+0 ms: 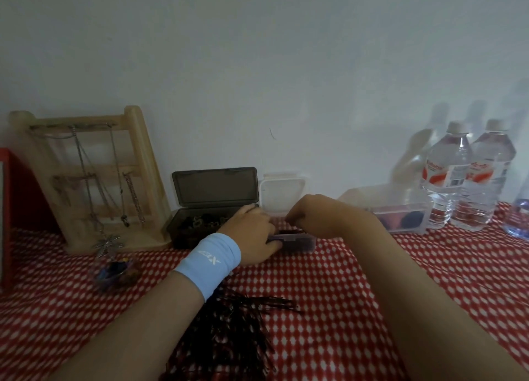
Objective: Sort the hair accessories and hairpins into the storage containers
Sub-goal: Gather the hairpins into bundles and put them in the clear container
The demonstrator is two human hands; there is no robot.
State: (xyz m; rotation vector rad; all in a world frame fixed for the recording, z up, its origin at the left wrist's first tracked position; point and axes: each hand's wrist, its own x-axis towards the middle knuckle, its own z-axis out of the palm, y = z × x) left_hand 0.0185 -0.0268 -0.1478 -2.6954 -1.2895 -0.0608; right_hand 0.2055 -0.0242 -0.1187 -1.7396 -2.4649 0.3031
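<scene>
Hairpins (237, 326) lie heaped on the desk (357, 280), nearest the wearer. In the head view, the left hand (252, 231) grasps the small clear box (297, 241), likely steadying it. The right hand (310, 217) hovers curled above; I cannot tell what its grip holds.

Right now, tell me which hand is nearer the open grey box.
Left. The left hand lies right beside the open grey box, holding the small clear box; the right hand is farther off, above that clear box.
</scene>
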